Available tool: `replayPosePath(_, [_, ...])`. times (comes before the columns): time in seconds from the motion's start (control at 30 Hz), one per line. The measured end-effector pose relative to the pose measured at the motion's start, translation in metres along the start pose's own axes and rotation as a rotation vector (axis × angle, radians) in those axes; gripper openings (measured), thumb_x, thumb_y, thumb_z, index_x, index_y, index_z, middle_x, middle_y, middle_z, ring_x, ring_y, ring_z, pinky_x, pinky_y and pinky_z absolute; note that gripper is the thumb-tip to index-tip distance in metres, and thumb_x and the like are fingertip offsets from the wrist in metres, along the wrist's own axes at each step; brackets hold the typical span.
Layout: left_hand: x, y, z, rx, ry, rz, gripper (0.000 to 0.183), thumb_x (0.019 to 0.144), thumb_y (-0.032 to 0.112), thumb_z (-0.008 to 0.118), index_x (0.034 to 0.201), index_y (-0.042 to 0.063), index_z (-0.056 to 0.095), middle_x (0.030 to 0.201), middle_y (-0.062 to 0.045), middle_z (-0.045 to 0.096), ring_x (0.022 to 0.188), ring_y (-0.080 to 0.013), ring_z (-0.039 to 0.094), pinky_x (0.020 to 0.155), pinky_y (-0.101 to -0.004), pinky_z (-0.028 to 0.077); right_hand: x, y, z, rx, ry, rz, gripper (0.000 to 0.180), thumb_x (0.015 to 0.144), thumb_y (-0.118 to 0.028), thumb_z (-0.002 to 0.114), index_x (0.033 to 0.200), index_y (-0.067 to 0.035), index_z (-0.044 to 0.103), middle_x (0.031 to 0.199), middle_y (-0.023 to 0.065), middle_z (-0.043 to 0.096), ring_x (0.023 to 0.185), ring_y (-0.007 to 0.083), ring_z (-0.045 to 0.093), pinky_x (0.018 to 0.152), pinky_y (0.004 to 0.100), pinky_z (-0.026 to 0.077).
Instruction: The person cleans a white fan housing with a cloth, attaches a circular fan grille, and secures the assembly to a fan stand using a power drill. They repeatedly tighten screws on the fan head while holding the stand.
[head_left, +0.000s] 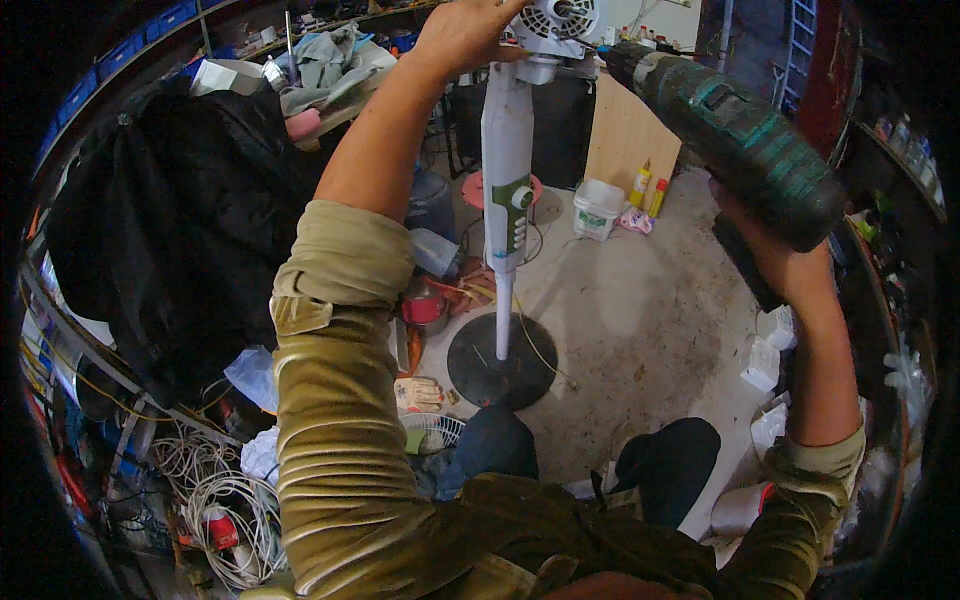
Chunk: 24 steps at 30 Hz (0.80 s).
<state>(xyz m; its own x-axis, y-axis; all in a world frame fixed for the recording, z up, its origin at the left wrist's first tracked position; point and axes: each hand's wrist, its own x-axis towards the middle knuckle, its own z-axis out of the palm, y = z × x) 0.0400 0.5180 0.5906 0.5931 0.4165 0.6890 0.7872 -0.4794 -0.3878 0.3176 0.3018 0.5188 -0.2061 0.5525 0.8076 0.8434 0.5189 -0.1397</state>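
Observation:
A white pedestal fan (508, 150) stands upright before me on a round black base (480, 367), with a green control panel on its column. Its motor housing (561, 21), without blades or front grille on it, reaches the top edge of the view. My left hand (465, 34) is at the left side of the housing; its fingers are partly cut off by the frame. My right hand (780, 255) grips a green and black cordless drill (739, 135) by its handle. The drill points left, its bit end at the lower right of the housing.
Behind the fan are a pink stool (474, 191), a white bucket (598, 210) and yellow bottles (640, 185). A work glove (418, 393) and a white fan grille (442, 430) lie near my knees. A black cloth (180, 225) and coiled cable (225, 502) are at left, white containers (761, 364) at right.

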Motion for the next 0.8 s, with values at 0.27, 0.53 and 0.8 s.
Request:
replayPosePath(0.27, [-0.003,0.000,0.005,-0.072,0.032,-0.063,0.082,0.073,0.025,0.070,0.139,0.020,0.022,0.090,-0.016,0.061,0.073,-0.0325,0.059,0.062,-0.0409,0.047,0.014,0.003,-0.006,-0.235,0.021,-0.204,0.032,0.070,-0.014,0.071,0.099,-0.005,0.060,0.096,0.0132,0.062,0.090,0.0281,0.059,0.082,0.0358,0.045])
replayPosePath(0.53, [-0.011,-0.019,0.056,-0.367,0.324,-0.499,0.047,0.084,0.046,0.046,0.100,0.005,0.063,0.085,-0.021,0.063,0.082,-0.0345,0.062,0.071,-0.0426,0.048,0.017,-0.019,-0.014,0.141,-0.059,0.174,0.028,0.074,-0.014,0.071,0.098,-0.003,0.063,0.093,0.0102,0.066,0.084,0.0192,0.062,0.075,0.0320,0.048])
replayPosePath(0.8, [0.039,-0.044,0.116,-0.415,-0.176,-0.831,0.063,0.080,0.054,0.040,0.111,0.004,0.060,0.114,-0.020,0.058,0.107,-0.0319,0.055,0.088,-0.0395,0.042,0.019,-0.019,-0.013,0.209,-0.045,0.094,0.028,0.075,-0.013,0.069,0.100,-0.003,0.061,0.093,0.0096,0.065,0.082,0.0181,0.062,0.075,0.0319,0.048])
